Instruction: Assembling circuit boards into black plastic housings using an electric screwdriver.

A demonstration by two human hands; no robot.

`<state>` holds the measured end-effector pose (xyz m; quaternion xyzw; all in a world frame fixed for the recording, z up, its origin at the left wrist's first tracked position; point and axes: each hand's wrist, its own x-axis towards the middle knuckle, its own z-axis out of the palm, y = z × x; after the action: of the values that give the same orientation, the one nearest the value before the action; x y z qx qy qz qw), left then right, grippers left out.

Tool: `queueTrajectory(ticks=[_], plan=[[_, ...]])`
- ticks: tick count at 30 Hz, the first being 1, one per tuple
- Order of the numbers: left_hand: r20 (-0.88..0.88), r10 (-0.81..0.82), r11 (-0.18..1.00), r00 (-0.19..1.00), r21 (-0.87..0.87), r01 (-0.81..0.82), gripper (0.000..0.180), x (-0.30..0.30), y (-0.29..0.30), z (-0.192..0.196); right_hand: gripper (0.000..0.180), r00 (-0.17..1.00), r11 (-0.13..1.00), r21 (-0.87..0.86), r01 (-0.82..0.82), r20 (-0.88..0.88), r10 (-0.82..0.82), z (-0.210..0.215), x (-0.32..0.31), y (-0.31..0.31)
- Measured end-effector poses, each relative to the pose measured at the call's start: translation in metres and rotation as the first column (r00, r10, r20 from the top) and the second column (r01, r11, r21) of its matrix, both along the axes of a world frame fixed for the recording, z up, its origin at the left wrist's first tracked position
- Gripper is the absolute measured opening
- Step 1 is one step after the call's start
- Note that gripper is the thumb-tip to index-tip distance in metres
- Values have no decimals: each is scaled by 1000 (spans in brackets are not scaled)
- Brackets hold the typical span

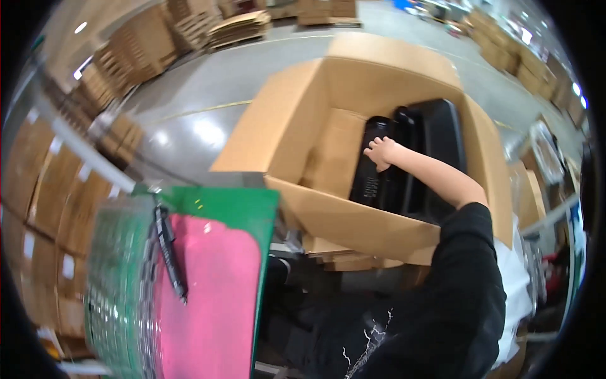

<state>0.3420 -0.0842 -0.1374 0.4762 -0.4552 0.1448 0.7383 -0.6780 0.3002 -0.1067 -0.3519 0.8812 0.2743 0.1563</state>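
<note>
My right hand (pixel 381 153) reaches down into an open cardboard box (pixel 353 221). Its fingers curl over the top of a slim black plastic part (pixel 368 165) with rows of slots near its near end. More black plastic parts stand on edge beside it, packed against the box's right side, among them a wide smooth panel (pixel 440 142). My forearm crosses in front of some of them. The left part of the box shows bare cardboard. My left hand is out of the picture.
Left of the box is a green-edged work surface (pixel 268 208) with a pink mat (pixel 218 290). A black pen-shaped electric screwdriver (pixel 169 252) and a stack of clear plastic trays (pixel 120 271) lie there. Stacked cartons (pixel 47 208) stand far left; pallets (pixel 238 28) are behind.
</note>
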Motion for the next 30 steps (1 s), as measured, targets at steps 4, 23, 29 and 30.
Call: queueTrajectory(ticks=[4,23,29,30], plan=[[259,-315,940,913,217,262,65,8,-92,23,106,939,976,-116,185,314,-141,-40,-2,73],[266,-867,495,421,378,782,45,-330,10,149,26,731,619,-435,-654,-575,368,51,1,86],[42,-954,263,295,587,766,35,-346,29,150,36,781,455,-660,-598,-606,148,151,-3,54],[14,-967,208,255,622,755,34,-348,29,146,37,800,444,-686,-577,-585,136,162,-4,47]])
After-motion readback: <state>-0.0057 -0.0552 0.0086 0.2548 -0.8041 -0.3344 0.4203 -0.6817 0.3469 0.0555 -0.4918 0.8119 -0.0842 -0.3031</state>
